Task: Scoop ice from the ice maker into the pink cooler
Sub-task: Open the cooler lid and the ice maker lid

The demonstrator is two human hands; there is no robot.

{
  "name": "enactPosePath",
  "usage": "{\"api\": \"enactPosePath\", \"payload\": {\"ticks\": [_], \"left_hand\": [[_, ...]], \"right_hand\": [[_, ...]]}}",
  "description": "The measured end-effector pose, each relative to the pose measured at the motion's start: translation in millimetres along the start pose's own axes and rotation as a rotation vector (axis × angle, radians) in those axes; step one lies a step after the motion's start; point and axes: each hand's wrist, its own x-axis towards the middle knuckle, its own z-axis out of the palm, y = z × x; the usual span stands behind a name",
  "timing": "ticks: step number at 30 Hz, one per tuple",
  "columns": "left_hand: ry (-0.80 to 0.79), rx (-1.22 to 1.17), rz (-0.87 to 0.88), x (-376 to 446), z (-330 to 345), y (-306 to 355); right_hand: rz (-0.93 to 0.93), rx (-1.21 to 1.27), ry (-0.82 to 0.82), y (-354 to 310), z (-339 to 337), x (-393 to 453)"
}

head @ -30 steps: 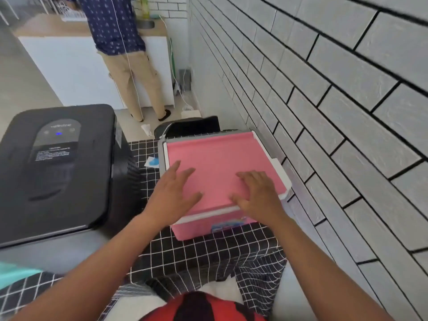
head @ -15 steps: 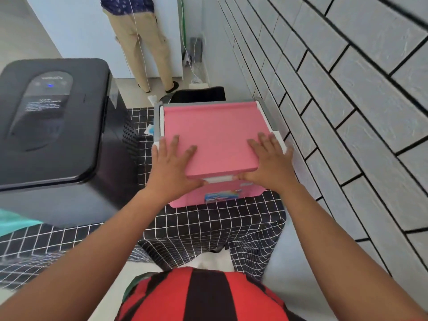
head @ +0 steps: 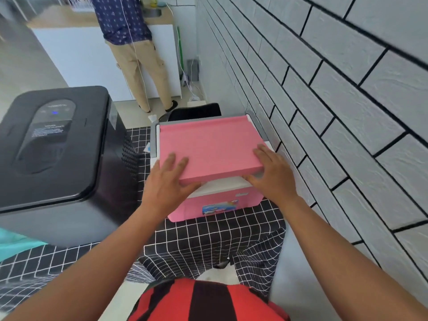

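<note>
A black ice maker (head: 53,144), lid closed and a blue light lit on its panel, stands at the left of a counter (head: 208,242) draped in a black grid-pattern cloth. Just to its right sits the pink cooler (head: 208,200), close against a white brick wall (head: 324,112). The person's left hand (head: 169,181) grasps the near left corner of the cooler's lid (head: 208,147), fingers flat on top and thumb hooked under the front edge. The right hand (head: 271,174) grips the near right corner the same way, thumb beneath. The lid's front edge is raised off the white rim, leaving a gap there, while its far edge stays down. Beyond the counter, a second person (head: 134,52) in a patterned blue shirt and tan trousers stands at a white unit with a wooden top.
</note>
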Motion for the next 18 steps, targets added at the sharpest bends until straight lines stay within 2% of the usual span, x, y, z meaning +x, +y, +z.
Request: {"api": "enactPosePath", "payload": {"ticks": [7, 9, 12, 15, 18], "left_hand": [[0.472, -0.503, -0.082, 14.1, -9.9, -14.7], [0.556, -0.613, -0.124, 28.8, -17.3, -18.0], [0.661, -0.816, -0.238, 56.9, -25.3, -10.3], [0.681, -0.955, -0.295, 89.8, -28.9, -5.1], [0.578, -0.927, -0.312, 120.2, -22.8, -8.2]], "right_hand": [[0.337, 0.591, 0.188, -1.9, -13.2, 12.5], [0.377, 0.585, 0.204, -9.4, -16.6, 23.7], [0.344, 0.592, 0.226, -21.8, -21.4, 50.1], [0.299, 0.609, 0.227, -28.1, -24.1, 82.1], [0.288, 0.642, 0.206, -28.5, -23.7, 112.8]]}}
